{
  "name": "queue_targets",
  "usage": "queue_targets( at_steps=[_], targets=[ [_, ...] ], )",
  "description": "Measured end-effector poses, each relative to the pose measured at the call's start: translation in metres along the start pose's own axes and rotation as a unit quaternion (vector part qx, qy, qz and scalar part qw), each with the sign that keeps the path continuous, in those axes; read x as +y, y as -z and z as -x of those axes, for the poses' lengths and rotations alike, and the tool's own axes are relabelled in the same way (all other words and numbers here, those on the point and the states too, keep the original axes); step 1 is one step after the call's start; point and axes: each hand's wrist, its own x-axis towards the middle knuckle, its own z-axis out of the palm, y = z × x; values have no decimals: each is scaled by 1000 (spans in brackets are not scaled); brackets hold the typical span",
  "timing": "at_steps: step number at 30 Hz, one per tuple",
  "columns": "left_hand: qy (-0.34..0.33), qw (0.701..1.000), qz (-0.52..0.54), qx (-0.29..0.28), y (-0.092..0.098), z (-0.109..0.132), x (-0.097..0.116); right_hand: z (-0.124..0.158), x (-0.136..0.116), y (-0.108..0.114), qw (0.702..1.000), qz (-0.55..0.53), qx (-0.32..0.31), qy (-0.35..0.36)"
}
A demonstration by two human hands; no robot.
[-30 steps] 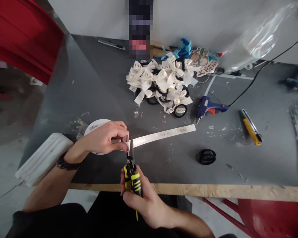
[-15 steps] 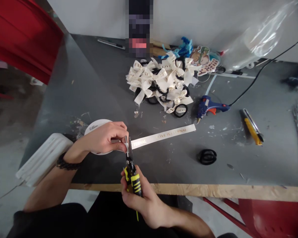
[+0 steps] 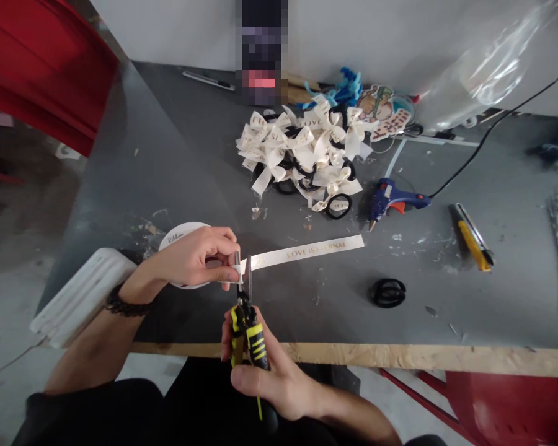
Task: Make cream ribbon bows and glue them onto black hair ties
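Note:
A white printed ribbon [image 3: 302, 253] stretches to the right across the dark table, its left end pinched between the thumb and fingers of my left hand [image 3: 202, 255]. Under that hand lies a white ribbon spool [image 3: 179, 234], mostly covered by it. My right hand [image 3: 274, 378] grips yellow-and-black scissors [image 3: 248, 322] from below, blades pointing away from me. The blades are apart, and the ribbon passes between them right beside my left fingertips.
Behind lies a heap of white ribbon bows [image 3: 302, 148] on black hair ties. To the right are a blue glue gun [image 3: 393, 197] with a cord, a yellow utility knife [image 3: 473, 238] and black hair ties [image 3: 389, 293]. A white case [image 3: 81, 297] sits at left.
The scissor blades have opened wider, with the handles spread in my right hand. The ribbon has shifted slightly left and its near part has lifted a little. My left hand has barely moved.

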Motion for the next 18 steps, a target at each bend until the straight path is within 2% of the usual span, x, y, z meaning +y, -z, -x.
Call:
queue_targets(
  at_steps=[8,18],
  targets=[
    [49,998,-22,9,-1,1,-4,0,4,0,999,8,-23,37],
    [61,998,-26,15,-3,1,-5,0,9,-3,997,36,-12,61]
  ],
)
